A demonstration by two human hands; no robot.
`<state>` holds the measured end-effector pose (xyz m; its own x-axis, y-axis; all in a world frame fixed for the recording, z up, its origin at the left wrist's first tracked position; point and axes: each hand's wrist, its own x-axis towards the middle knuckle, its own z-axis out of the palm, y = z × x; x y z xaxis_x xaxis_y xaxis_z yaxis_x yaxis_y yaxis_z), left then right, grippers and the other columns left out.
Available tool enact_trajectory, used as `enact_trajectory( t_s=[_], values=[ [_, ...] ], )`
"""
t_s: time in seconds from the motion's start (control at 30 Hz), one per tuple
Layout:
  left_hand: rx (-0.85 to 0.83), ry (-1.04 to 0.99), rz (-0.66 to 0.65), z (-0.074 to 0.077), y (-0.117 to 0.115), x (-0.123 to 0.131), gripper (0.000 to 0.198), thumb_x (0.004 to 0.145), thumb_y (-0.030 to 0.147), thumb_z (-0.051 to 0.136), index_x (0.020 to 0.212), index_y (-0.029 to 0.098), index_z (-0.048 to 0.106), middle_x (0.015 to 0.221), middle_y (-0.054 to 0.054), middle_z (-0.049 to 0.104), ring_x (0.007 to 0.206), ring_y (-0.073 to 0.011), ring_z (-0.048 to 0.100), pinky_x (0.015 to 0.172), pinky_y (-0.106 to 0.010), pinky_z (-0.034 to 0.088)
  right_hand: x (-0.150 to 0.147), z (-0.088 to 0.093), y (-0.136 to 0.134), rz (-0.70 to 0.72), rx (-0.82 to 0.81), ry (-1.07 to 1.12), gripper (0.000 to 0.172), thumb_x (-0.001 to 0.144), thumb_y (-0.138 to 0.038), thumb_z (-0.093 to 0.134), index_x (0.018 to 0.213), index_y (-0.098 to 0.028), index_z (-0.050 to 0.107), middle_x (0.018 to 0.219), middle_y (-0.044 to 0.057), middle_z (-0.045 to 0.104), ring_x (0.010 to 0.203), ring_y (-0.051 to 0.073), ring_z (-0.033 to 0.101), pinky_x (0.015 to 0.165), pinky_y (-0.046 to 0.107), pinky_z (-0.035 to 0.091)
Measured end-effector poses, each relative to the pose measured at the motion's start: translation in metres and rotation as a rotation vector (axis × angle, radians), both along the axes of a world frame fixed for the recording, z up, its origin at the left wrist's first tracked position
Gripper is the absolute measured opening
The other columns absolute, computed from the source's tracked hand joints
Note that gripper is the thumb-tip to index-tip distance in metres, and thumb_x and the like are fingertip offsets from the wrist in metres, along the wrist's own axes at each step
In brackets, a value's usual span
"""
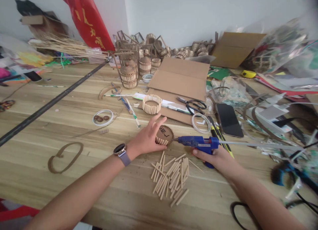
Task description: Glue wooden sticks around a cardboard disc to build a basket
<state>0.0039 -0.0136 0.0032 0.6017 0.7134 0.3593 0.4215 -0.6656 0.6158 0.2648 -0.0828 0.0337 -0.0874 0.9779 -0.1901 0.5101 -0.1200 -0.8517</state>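
A round brown cardboard disc (164, 134) with dark lettering lies on the table, short wooden sticks standing along part of its edge. My left hand (151, 134) is curled around its left side, thumb at the near edge and fingers at the far edge. In my right hand (216, 157) is a blue hot glue gun (196, 142), a glue stick (253, 143) sticking out of its back. The nozzle points left and is at the disc's right edge. A loose pile of short wooden sticks (174, 177) lies just in front of the disc.
Beyond the disc stand a ring of sticks (152, 104), black scissors (192, 105) and cardboard sheets (180, 77). A phone (229, 120) and yellow-black cutters (220, 134) lie near the glue gun. Small lidded wooden buckets (128, 78) stand farther back. A dark bar (54, 102) crosses the left.
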Motion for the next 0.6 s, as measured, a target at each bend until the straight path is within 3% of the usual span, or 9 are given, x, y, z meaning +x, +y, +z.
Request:
enact_trajectory(
  t_s=[0.17, 0.6],
  values=[
    [-0.041, -0.027, 0.035, -0.0004, -0.0019, 0.0003, 0.107, 0.063, 0.026, 0.086, 0.146, 0.031, 0.018, 0.154, -0.017, 0.015, 0.14, -0.0388, 0.03, 0.109, -0.058, 0.037, -0.0019, -0.002, -0.0049, 0.11, 0.09, -0.058, 0.036, 0.072, -0.053, 0.066, 0.086, -0.021, 0.072, 0.082, 0.006, 0.075, 0.076, 0.025, 0.067, 0.07, 0.036, 0.056],
    [0.003, 0.011, 0.0, 0.0003, 0.0011, 0.0002, 0.101, 0.067, 0.029, 0.083, 0.145, 0.027, 0.019, 0.152, -0.018, 0.02, 0.142, -0.0383, 0.024, 0.113, -0.057, 0.03, -0.0065, -0.0007, -0.0116, 0.13, 0.126, -0.235, 0.031, 0.076, -0.05, 0.062, 0.087, -0.021, 0.068, 0.083, 0.006, 0.075, 0.076, 0.025, 0.069, 0.069, 0.034, 0.054]
  ],
)
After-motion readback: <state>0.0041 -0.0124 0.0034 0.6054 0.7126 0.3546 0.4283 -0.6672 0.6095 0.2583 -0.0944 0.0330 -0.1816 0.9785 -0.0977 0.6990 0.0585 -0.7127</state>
